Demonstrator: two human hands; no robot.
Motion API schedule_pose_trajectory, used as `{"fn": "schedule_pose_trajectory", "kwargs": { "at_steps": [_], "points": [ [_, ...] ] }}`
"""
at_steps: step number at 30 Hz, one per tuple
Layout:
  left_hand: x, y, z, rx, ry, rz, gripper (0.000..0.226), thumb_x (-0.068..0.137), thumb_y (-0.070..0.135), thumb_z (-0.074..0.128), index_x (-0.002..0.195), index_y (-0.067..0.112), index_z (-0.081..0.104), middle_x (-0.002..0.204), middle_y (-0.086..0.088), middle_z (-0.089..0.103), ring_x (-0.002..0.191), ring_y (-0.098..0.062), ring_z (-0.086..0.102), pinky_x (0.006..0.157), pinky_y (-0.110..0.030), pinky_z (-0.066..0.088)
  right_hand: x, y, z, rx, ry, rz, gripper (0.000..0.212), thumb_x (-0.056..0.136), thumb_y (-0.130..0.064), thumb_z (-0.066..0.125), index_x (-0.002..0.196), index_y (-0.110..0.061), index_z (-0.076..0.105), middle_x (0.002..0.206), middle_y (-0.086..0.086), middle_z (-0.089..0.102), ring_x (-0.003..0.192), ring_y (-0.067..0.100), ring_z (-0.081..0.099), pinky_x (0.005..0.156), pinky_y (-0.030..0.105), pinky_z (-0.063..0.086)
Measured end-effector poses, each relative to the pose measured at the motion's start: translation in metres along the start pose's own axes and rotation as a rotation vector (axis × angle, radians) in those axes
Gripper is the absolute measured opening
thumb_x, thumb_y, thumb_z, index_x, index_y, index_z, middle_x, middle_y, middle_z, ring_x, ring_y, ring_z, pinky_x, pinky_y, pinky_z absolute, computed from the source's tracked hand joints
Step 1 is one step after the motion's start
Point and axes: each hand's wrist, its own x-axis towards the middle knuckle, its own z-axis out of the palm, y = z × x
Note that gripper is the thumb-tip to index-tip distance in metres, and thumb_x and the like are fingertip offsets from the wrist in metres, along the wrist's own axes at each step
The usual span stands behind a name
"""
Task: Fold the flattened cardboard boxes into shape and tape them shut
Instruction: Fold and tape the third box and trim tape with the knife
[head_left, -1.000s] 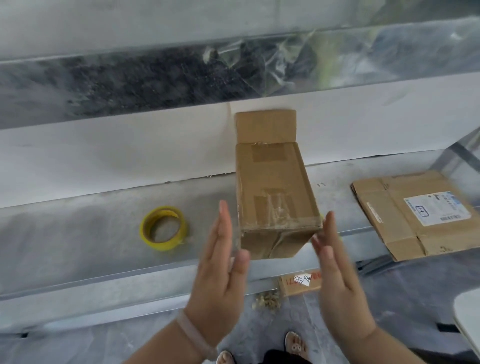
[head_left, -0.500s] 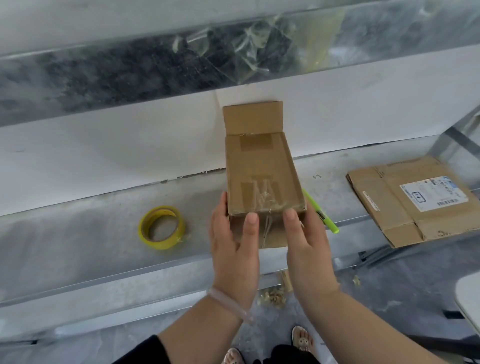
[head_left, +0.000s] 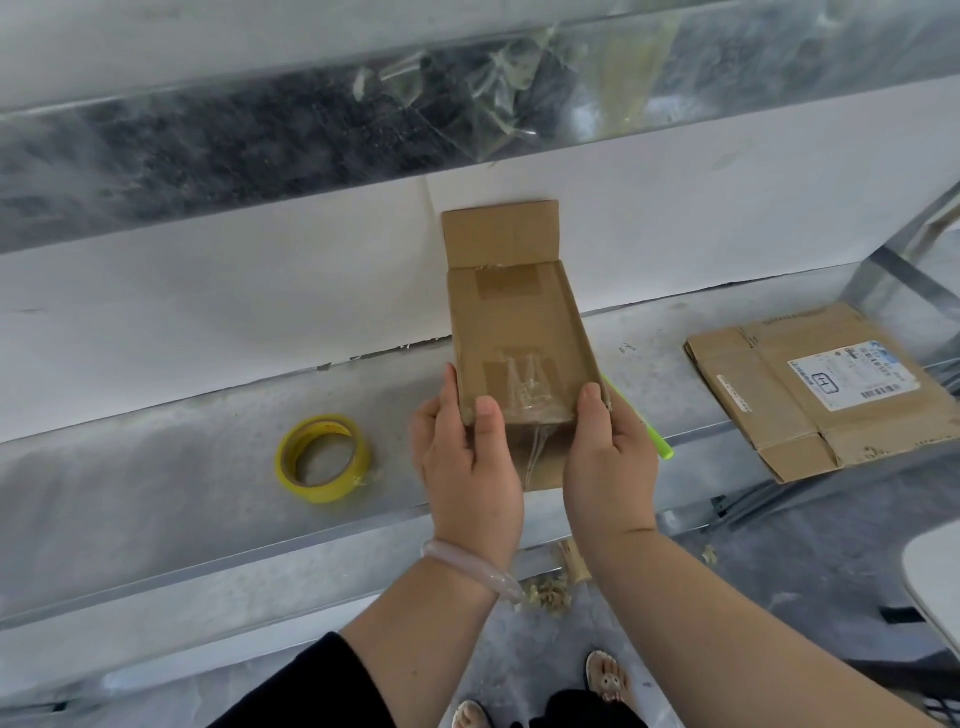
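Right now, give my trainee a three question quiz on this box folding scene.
1. True or false: both hands, left hand and right hand, grip the near end of the cardboard box.
2. Which side of the box is the yellow tape roll on? A person's left, B person's right.
3. Fill in: the far flap of the box stands ____.

Key: 1 true; 2 A; 3 open.
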Motion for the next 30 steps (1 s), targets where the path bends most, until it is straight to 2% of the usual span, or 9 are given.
{"fn": "schedule_pose_trajectory", "kwargs": {
  "at_steps": [3, 8, 12, 14, 20, 23, 26, 28, 30],
  "points": [
    [0.001, -0.003, -0.001, -0.020, 0.021, 0.027, 0.059, 0.091, 0.044, 0.036, 0.145, 0.019, 0.042, 0.116, 0.004, 0.046, 0.106, 0.020, 0.035, 0.091, 0.002, 0.023, -0.002, -0.002, 0.000, -0.003, -0.021, 0.027, 0.029, 0.105, -0.029, 0.039, 0.080, -0.031, 0.054, 0.063, -0.026, 0.055, 0.061, -0.010, 0.051, 0.060, 0.004, 0.039],
    [0.004, -0.013, -0.013, 0.159, -0.075, 0.241, 0.079, 0.085, 0.075, 0.032, 0.151, 0.034, 0.020, 0.119, 0.010, 0.036, 0.113, 0.012, 0.032, 0.100, -0.008, 0.024, -0.004, -0.005, -0.008, -0.015, -0.164, -0.008, 0.038, 0.099, -0.044, 0.040, 0.126, -0.026, 0.060, 0.103, -0.022, 0.065, 0.089, -0.024, 0.054, 0.069, -0.005, 0.038],
    [0.018, -0.022, -0.018, 0.281, -0.058, 0.460, 0.075, 0.087, 0.069, 0.045, 0.146, 0.024, 0.036, 0.107, 0.009, 0.033, 0.102, -0.015, 0.047, 0.091, -0.039, 0.048, -0.002, 0.006, -0.007, -0.077, -0.132, -0.124, 0.039, 0.096, -0.043, 0.056, 0.123, -0.015, 0.060, 0.088, -0.031, 0.066, 0.085, -0.012, 0.060, 0.070, 0.003, 0.043],
    [0.024, -0.027, -0.018, 0.294, -0.032, 0.540, 0.068, 0.091, 0.065, 0.043, 0.142, 0.019, 0.043, 0.106, 0.010, 0.032, 0.098, -0.019, 0.050, 0.085, -0.043, 0.050, -0.001, 0.011, -0.003, -0.117, -0.078, -0.197, 0.052, 0.091, -0.053, 0.054, 0.117, -0.009, 0.061, 0.081, -0.033, 0.062, 0.079, -0.012, 0.058, 0.068, 0.004, 0.042],
    [0.033, -0.038, -0.022, 0.267, -0.049, 0.664, 0.060, 0.100, 0.051, 0.028, 0.143, 0.009, 0.038, 0.106, 0.002, 0.039, 0.092, -0.022, 0.050, 0.083, -0.041, 0.048, 0.000, 0.021, 0.002, -0.082, 0.001, -0.156, 0.063, 0.094, -0.055, 0.035, 0.133, -0.010, 0.057, 0.117, -0.001, 0.065, 0.107, 0.005, 0.058, 0.091, 0.018, 0.048],
    [0.027, -0.038, -0.016, 0.185, -0.029, 0.613, 0.057, 0.103, 0.043, 0.024, 0.146, 0.007, 0.030, 0.108, 0.007, 0.037, 0.095, -0.024, 0.049, 0.087, -0.046, 0.046, -0.002, 0.019, 0.002, -0.016, 0.025, -0.024, 0.062, 0.101, -0.054, 0.027, 0.131, -0.010, 0.058, 0.116, -0.003, 0.063, 0.108, 0.008, 0.056, 0.090, 0.011, 0.045],
    [0.012, -0.030, -0.004, 0.033, -0.008, 0.422, 0.058, 0.102, 0.046, 0.024, 0.148, 0.011, 0.028, 0.124, 0.008, 0.041, 0.115, -0.025, 0.048, 0.101, -0.050, 0.040, -0.005, 0.010, 0.000, 0.038, -0.002, 0.133, 0.029, 0.105, -0.042, 0.027, 0.128, -0.040, 0.044, 0.108, -0.030, 0.052, 0.113, -0.003, 0.045, 0.078, -0.008, 0.034],
    [0.005, -0.023, -0.002, -0.048, -0.022, 0.249, 0.063, 0.097, 0.060, 0.022, 0.148, 0.024, 0.025, 0.142, 0.010, 0.037, 0.134, -0.016, 0.037, 0.112, -0.044, 0.031, -0.006, 0.006, -0.004, 0.064, -0.049, 0.186, 0.026, 0.106, -0.044, 0.028, 0.128, -0.047, 0.040, 0.105, -0.037, 0.049, 0.118, -0.006, 0.042, 0.092, 0.000, 0.031],
    [0.002, -0.017, -0.004, -0.118, -0.087, 0.084, 0.072, 0.087, 0.074, 0.027, 0.147, 0.035, 0.023, 0.151, 0.012, 0.032, 0.141, -0.009, 0.028, 0.116, -0.043, 0.026, -0.003, 0.003, -0.010, 0.090, -0.114, 0.213, 0.044, 0.100, -0.057, 0.034, 0.130, -0.036, 0.057, 0.116, -0.027, 0.061, 0.122, -0.003, 0.049, 0.109, 0.019, 0.034]
  ]
}}
